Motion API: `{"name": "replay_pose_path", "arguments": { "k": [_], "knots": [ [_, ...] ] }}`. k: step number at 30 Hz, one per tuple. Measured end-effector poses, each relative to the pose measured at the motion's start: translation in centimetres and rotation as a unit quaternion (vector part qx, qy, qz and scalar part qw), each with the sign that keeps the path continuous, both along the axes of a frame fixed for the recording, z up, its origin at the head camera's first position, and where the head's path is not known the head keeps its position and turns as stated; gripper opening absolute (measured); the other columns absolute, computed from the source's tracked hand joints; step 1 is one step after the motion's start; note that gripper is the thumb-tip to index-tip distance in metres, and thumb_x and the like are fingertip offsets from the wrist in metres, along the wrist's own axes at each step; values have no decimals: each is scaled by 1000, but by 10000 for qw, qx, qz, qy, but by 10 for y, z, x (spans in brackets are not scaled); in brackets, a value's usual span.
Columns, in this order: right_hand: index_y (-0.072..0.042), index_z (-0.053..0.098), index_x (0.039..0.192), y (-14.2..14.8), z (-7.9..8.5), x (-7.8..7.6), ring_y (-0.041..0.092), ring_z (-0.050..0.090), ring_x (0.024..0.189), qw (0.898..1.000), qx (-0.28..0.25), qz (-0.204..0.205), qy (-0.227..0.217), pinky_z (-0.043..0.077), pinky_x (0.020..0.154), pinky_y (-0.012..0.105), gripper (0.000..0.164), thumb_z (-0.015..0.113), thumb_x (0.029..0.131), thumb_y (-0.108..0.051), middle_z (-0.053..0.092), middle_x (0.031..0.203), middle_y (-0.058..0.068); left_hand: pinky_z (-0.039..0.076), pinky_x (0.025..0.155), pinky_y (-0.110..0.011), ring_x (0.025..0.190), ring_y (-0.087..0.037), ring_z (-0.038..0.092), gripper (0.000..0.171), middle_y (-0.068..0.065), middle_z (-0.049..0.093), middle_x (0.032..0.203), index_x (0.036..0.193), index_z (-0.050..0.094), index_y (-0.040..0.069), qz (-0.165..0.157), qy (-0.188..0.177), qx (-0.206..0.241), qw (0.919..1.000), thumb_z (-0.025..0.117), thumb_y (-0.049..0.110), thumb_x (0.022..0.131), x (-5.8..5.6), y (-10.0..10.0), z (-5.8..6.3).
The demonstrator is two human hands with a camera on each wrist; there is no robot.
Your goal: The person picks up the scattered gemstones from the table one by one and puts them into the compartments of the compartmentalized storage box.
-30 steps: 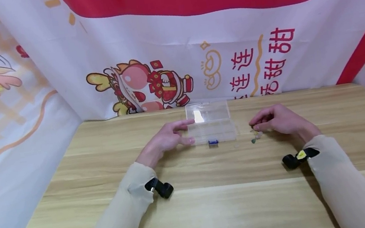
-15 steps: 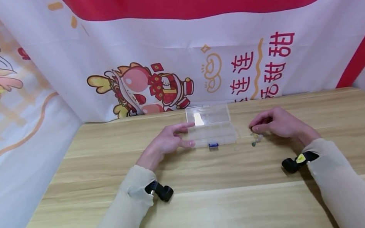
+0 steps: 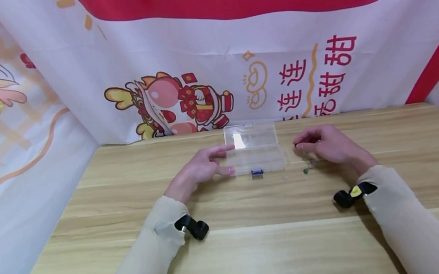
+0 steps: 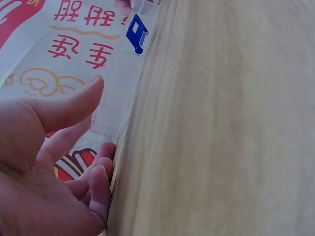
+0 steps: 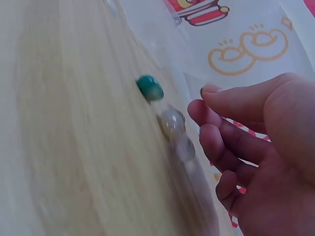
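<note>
A clear plastic compartment box (image 3: 255, 159) with a blue latch (image 3: 257, 172) stands with its lid (image 3: 255, 135) raised. My left hand (image 3: 203, 165) is at its left end, thumb and index finger spread along that end; whether they press on it I cannot tell. My right hand (image 3: 332, 143), right of the box, pinches a small dark bead (image 5: 202, 91) between thumb and index fingertip, mostly hidden by the fingers. Below it on the table lie a green bead (image 5: 149, 87) and a few pale translucent beads (image 5: 173, 123), blurred in the right wrist view.
A small clear piece (image 3: 285, 177) lies in front of the box's right corner. The wooden table (image 3: 236, 256) runs back to a printed cloth (image 3: 189, 43) close behind the raised lid. Another cloth (image 3: 13, 138) hangs at the left.
My right hand has lifted slightly from the beads and moved left towards the box, pinching the dark bead. The left hand and the box have stayed in place.
</note>
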State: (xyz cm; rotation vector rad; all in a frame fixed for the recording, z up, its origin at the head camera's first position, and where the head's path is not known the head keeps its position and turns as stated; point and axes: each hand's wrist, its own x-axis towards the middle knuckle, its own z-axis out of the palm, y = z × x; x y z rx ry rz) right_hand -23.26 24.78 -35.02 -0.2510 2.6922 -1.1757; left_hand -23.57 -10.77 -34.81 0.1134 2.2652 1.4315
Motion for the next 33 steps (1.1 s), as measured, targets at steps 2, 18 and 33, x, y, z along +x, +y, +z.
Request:
{"name": "replay_pose_path", "arguments": {
  "k": [2, 18, 33],
  "knots": [
    [-13, 73, 125, -3, 1, 0, 25, 59, 103, 9999, -49, 36, 157, 50, 82, 30, 25, 69, 104, -27, 70, 118, 12, 27, 128, -57, 148, -33, 43, 68, -5, 47, 163, 148, 61, 39, 10, 1, -7, 10000, 83, 12, 89, 0, 0, 0],
    [-15, 75, 127, -21, 7, 1, 24, 61, 103, 9987, -348, -77, 352, 53, 77, 29, 27, 72, 102, -24, 72, 119, 10, 26, 129, -57, 150, -33, 40, 66, -6, 46, 163, 148, 62, 37, 2, 1, -4, 10000, 82, 11, 90, -1, 0, 0],
    [-11, 76, 129, -40, 10, 4, 23, 69, 111, 9954, -653, -324, 622, 54, 83, 23, 27, 69, 104, -19, 77, 126, 9, 26, 129, -57, 149, -32, 41, 66, -3, 48, 162, 147, 62, 40, -2, -7, -46, 10000, 83, 14, 90, -2, -1, -2]
  ]
}}
